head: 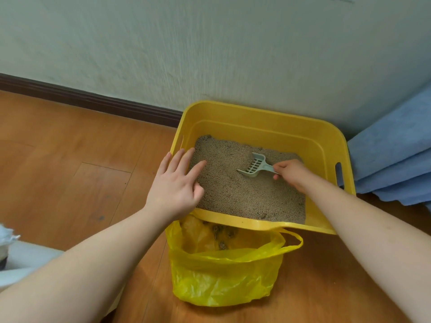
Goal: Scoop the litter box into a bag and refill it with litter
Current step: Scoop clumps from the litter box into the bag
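My right hand (289, 172): fingers curled round the scoop (255, 165) handle, centre-right of frame.
My left hand (179, 183): fingers spread, holding nothing, over the litter box (256, 115) left rim.
Bag (224, 273): open, lower centre, touching the box's near edge.

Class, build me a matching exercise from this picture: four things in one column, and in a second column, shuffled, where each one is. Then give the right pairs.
Things
1. scoop
2. yellow bag
3. left hand
4. blue cloth

Places
A. on the floor just in front of the litter box
B. over the box's left rim, fingers spread
C. in the litter, its handle held by the right hand
D. right of the box, by the wall

Pairs: 1-C, 2-A, 3-B, 4-D
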A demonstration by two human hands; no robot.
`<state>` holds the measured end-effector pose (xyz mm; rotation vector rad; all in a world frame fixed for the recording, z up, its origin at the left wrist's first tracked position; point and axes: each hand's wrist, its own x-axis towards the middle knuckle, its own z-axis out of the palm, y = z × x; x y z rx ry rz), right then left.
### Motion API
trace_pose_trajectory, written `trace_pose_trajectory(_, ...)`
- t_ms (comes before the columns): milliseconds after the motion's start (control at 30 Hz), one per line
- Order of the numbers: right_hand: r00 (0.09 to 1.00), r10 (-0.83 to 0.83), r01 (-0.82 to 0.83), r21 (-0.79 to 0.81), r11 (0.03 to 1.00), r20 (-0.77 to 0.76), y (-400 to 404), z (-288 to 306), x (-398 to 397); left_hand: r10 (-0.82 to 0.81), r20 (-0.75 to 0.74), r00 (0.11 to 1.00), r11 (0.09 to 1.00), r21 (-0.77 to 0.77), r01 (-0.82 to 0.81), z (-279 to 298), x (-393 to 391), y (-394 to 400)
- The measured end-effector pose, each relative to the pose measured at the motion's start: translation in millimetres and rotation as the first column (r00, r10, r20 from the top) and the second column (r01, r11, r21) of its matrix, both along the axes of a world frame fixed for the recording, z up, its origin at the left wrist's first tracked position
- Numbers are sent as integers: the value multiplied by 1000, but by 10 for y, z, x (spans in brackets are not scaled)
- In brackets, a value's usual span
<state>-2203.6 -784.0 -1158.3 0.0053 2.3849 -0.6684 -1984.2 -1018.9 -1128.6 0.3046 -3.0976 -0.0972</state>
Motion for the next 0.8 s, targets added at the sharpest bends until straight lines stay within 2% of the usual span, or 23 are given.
trace_pose_trajectory(500, 991, 116, -122, -102, 987, -61, -497, -125, -82, 15, 23, 1000, 1000, 14, -16, 37, -4, 16)
trace_pose_trajectory(800, 999, 3, 5, -219, 976, 39, -886, -288, 166, 8, 25, 1000, 1000, 18, -9, 33, -13, 21)
